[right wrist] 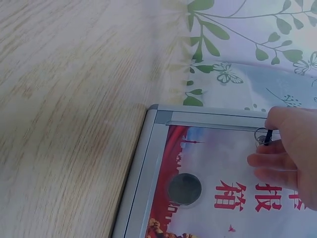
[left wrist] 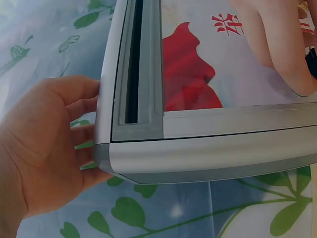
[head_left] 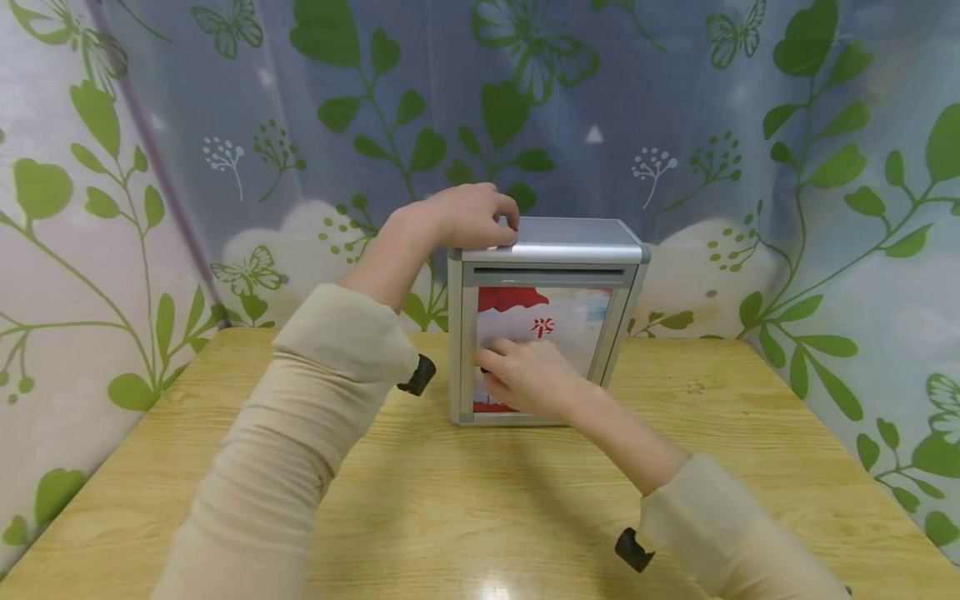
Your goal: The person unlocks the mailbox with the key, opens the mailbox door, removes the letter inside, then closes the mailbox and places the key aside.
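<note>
A silver-framed metal drop box (head_left: 573, 232) stands upright on the table, with a slot (head_left: 551, 276) near its top. Its front panel (left wrist: 190, 74) carries a red and white poster with red Chinese characters. My left hand (head_left: 465, 218) rests on the top at the left corner, fingers relaxed against the metal, as the left wrist view (left wrist: 54, 144) also shows. With thumb and fingers, my right hand (head_left: 532, 377) pinches a black-headed key (right wrist: 268, 137) at the lock by the panel's left edge. A ring hangs around the key. How deep the key sits is hidden.
The box stands toward the back of a light wooden table (head_left: 420, 508). Behind it hangs a curtain (head_left: 600, 108) printed with green leaves and butterflies. A dark round disc (right wrist: 184, 189) sits low on the front panel. Black straps (head_left: 633, 550) show near both cuffs.
</note>
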Demonstrator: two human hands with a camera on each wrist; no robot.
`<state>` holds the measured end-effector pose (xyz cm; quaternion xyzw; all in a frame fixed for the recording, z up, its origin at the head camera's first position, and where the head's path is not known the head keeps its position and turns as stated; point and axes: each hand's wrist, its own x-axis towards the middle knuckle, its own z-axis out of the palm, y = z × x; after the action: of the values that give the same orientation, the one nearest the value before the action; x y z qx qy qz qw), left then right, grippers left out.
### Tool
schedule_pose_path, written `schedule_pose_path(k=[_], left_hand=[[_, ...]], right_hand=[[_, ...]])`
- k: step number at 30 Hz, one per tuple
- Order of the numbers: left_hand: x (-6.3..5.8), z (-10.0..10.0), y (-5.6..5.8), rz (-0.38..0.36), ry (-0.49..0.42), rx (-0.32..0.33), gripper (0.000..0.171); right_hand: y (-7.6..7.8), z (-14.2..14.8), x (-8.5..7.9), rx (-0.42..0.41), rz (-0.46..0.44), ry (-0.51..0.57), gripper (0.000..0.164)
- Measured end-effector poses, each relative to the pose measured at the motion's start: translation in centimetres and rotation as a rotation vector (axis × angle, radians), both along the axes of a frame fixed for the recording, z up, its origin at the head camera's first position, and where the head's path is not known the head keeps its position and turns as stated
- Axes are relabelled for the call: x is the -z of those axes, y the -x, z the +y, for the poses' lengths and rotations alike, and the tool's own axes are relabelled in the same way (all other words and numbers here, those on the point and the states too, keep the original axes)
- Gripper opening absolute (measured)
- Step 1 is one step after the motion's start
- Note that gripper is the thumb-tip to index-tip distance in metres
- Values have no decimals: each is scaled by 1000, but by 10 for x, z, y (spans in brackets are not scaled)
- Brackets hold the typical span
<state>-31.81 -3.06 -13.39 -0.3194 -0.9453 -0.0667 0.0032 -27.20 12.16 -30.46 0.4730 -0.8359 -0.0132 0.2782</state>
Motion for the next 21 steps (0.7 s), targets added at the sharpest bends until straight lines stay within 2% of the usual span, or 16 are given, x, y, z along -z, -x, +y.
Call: schedule_pose_path(k=[8,15,21], left_hand=[[-7,1,-3,-83,15,-42,40],[-8,2,-5,-96,10,-21,38],[-9,-1,-6,-111,-7,-37,40]], right_hand=[[1,-2,2,4,-60,46,18],[4,0,2,22,-94,51,18],[4,-2,1,17,-102,48,15]])
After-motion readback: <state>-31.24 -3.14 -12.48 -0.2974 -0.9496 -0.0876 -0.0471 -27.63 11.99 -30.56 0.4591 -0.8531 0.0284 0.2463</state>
